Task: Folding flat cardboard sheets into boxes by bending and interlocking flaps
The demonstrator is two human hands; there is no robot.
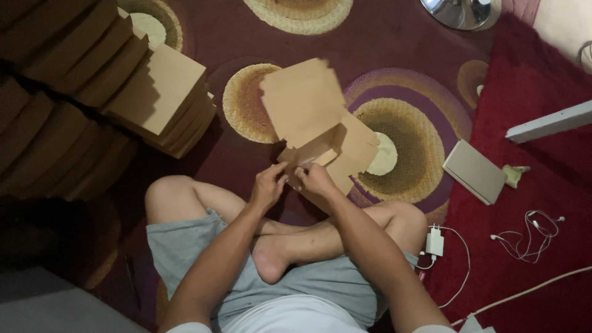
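I sit cross-legged on a patterned carpet. Both hands pinch the near edge of a brown cardboard box blank (314,117) that is partly folded, with one large flap raised toward the far side. My left hand (269,185) grips its lower left corner and my right hand (314,180) holds the edge right beside it, fingertips almost touching.
Stacks of flat brown cardboard blanks (161,98) lie at the left, in rows running to the far left. On the right sit a closed beige box (475,171), a white charger with cable (435,242), white earphones (530,234) and a white bar (549,122). A shiny metal base (459,12) stands at the top.
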